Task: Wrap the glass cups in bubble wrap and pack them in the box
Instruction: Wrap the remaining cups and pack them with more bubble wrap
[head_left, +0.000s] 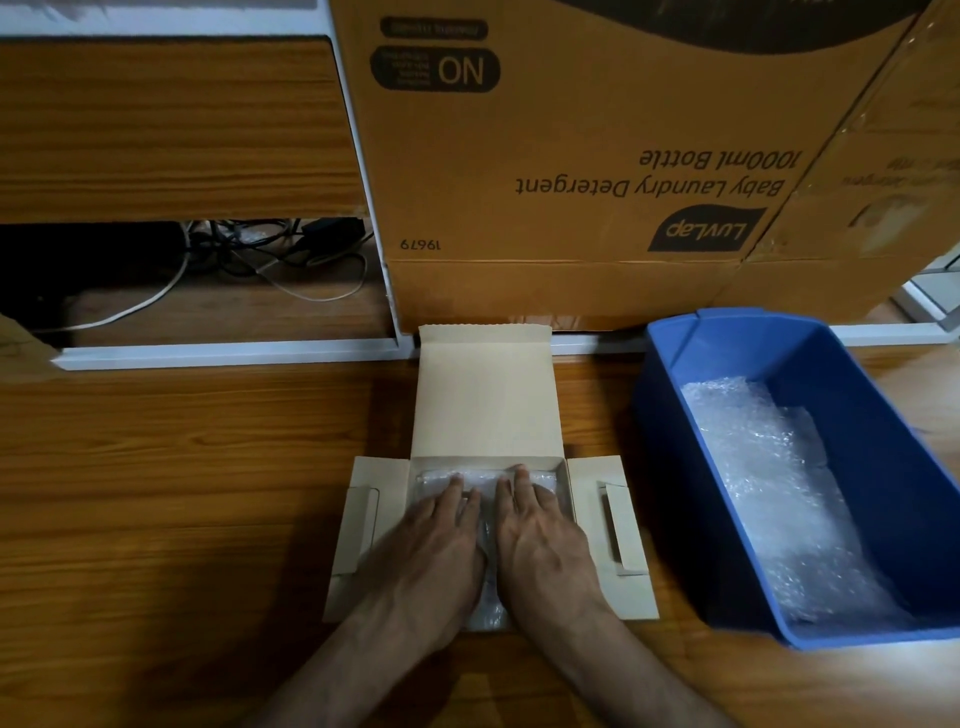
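Head view: a small cardboard box (597, 519) lies open on a wooden floor (182, 493), its lid flap standing up toward 12 o'clock and its side flaps spread flat at 9 and 3 o'clock. Inside it lies bubble wrap (485, 597), filling the box; whether glass cups sit under it cannot be told. The left hand (436, 540) and right hand (540, 535) rest side by side on the wrap, palms down, fingers stretched flat toward 12 o'clock, pressing rather than gripping anything. At 3 o'clock from the box, just beside its right flap, stands a blue plastic tub (883, 415) with more loose bubble wrap (779, 493) inside. At 12 o'clock a large brown carton (571, 182) printed with detergent lettering stands upside down. At 10 o'clock, tangled cables (270, 254) lie in a dark gap under wooden furniture.
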